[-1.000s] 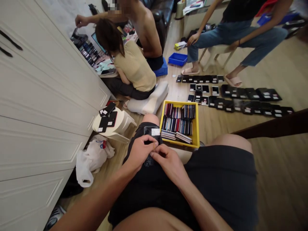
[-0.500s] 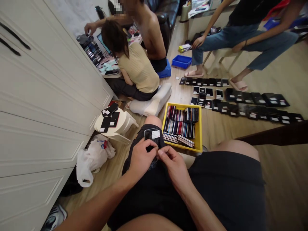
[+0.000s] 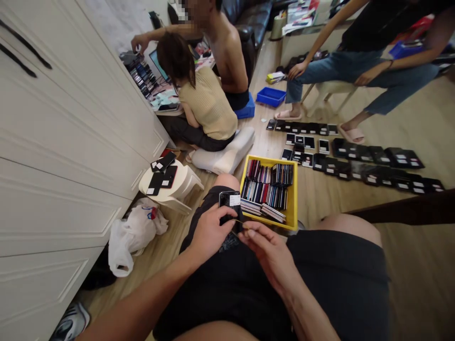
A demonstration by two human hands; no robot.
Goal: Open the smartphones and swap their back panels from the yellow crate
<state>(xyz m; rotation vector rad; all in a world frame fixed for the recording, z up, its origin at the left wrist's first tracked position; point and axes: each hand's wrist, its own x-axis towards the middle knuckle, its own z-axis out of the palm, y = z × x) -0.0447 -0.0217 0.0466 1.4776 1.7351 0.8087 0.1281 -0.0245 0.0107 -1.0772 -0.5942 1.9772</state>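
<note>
The right hand has moved away from the left hand since 0.5 s ago, opening a gap between their fingertips. A thin yellowish band spans that gap, and both hands are narrow, thumb and fingers pinching its 2 sides. Just under them, a dark phone lies on the left thigh, a white label near its far end (its near end looks speckled). To the left, a white plastic bag sits on the floor. Just past the left knee stands a yellow crate packed with upright devices; a white stool near it carries more phones. Farther off, rows of labelled phones cover the floor, and 3 people sit beyond, 1 in a beige top near a cluttered worktop.
</note>
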